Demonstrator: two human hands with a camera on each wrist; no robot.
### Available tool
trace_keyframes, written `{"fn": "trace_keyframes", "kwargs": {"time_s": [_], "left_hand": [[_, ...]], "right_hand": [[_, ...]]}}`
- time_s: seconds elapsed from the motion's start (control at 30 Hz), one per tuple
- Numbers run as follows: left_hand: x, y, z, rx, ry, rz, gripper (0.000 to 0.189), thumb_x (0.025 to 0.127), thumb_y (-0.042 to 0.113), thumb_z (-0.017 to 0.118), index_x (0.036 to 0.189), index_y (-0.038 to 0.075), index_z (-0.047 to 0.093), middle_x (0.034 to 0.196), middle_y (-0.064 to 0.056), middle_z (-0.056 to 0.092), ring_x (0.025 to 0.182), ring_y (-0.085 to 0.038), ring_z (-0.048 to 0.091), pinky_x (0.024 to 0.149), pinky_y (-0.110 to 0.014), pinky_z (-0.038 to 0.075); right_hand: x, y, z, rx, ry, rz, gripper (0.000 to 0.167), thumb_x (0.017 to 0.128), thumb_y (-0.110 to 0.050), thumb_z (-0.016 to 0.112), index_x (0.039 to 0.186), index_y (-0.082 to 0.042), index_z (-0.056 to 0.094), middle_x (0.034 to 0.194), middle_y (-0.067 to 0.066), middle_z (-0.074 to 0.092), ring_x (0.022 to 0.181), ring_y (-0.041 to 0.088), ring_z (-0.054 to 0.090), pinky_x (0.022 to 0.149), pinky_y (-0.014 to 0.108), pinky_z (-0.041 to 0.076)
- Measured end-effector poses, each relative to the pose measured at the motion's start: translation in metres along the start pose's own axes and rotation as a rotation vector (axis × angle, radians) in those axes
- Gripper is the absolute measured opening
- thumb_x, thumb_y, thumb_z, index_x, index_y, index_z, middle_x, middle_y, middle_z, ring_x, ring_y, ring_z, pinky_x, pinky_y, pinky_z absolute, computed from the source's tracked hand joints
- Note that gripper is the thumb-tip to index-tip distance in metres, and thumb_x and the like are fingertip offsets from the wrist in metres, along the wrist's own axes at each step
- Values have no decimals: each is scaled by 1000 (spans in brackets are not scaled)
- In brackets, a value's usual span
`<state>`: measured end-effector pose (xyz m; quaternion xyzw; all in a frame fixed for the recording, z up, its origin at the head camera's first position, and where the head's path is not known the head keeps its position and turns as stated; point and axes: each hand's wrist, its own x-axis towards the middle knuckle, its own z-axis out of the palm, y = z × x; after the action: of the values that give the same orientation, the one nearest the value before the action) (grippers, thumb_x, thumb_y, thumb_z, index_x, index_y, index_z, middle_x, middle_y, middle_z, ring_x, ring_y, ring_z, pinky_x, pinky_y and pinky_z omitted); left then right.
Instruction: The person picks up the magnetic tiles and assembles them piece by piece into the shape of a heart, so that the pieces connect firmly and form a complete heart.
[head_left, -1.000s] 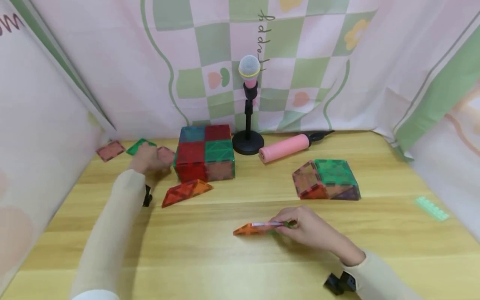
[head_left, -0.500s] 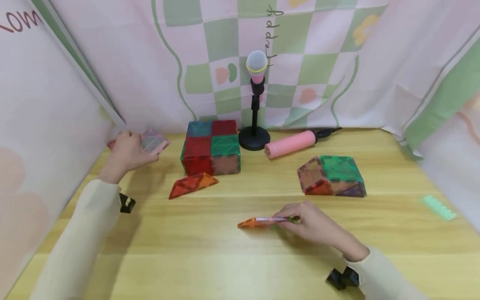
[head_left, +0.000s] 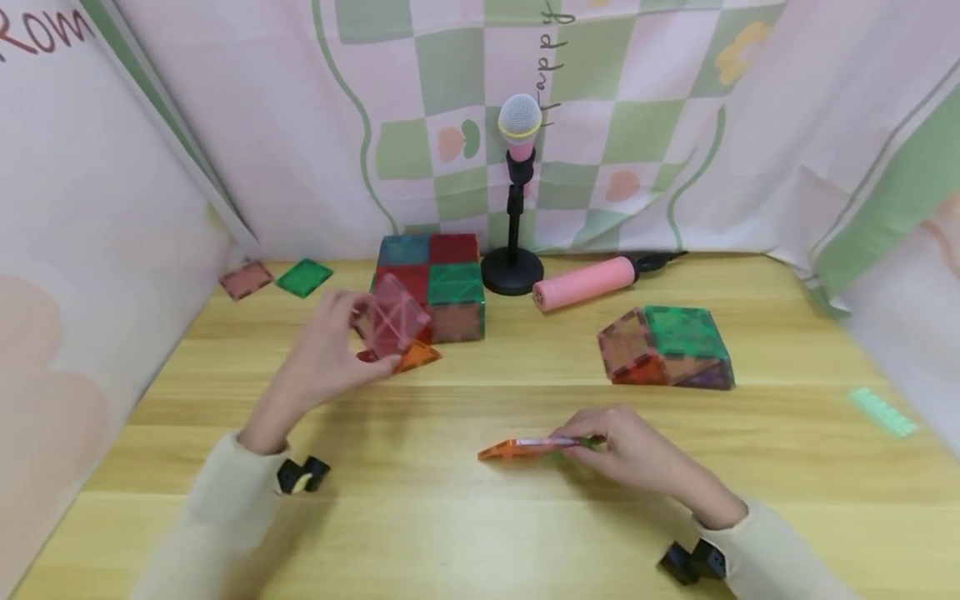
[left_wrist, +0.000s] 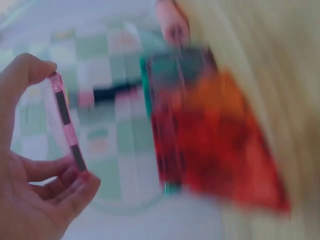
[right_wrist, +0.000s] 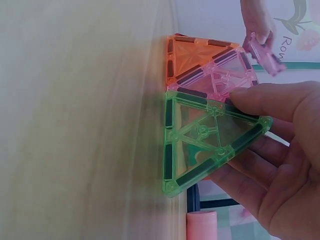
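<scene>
My left hand (head_left: 318, 354) holds a clear pink square magnetic tile (head_left: 393, 321) by its edges, raised over the table at the left. In the left wrist view, thumb and fingers pinch opposite edges of it. My right hand (head_left: 633, 450) grips a row of three joined triangle tiles standing at the front middle: a green triangle (right_wrist: 202, 131), a pink triangle (right_wrist: 227, 77) and an orange triangle (right_wrist: 195, 56). Its thumb lies near the seam of green and pink. Behind the left hand, a flat joined red and orange tile piece (head_left: 420, 357) is partly hidden.
A box of coloured tiles (head_left: 456, 285) stands at the back, beside a microphone on a black stand (head_left: 512, 271). Right of these lie a pink hand pump (head_left: 588, 283), a green-topped tile block (head_left: 686, 333) and a pale green strip (head_left: 883, 412). Pink (head_left: 246, 281) and green tiles (head_left: 303, 277) lie back left.
My left hand has picked up the pink square tile at the back left and carried it right and forward, in front of the tile box. The right hand keeps its grip in place.
</scene>
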<state>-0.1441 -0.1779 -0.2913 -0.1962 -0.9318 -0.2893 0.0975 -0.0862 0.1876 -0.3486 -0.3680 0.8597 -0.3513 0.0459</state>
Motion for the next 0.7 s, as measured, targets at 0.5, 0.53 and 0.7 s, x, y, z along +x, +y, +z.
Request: {"fn": "trace_keyframes", "kwargs": {"time_s": [0.5,0.53,0.7], "left_hand": [[-19,40,78,-209,-362,178,73,67,17,82,127,2,43,121,-8,50,111,-20,52,96,-37,48],[-20,43,82,-208,-393,171,74,67,17,82,128,2,42,121,-8,49,111,-20,52,96,-37,47],[-24,52,99,-190,-519,146,75,68,20,81,128,1,40,118,-8,48,106,-18,52,94,-34,47]], "right_hand": [[-4,-6,3,17,-6,9,16,86,-6,67,101,-9,75,93,3,74,81,6,67,59,20,48],[-4,-6,3,16,0,-2,16,86,-6,67,100,-9,75,93,3,74,80,5,66,59,19,48],[-3,-7,7,14,24,-33,17,84,-3,68,99,-9,75,91,3,74,74,0,62,56,18,47]]}}
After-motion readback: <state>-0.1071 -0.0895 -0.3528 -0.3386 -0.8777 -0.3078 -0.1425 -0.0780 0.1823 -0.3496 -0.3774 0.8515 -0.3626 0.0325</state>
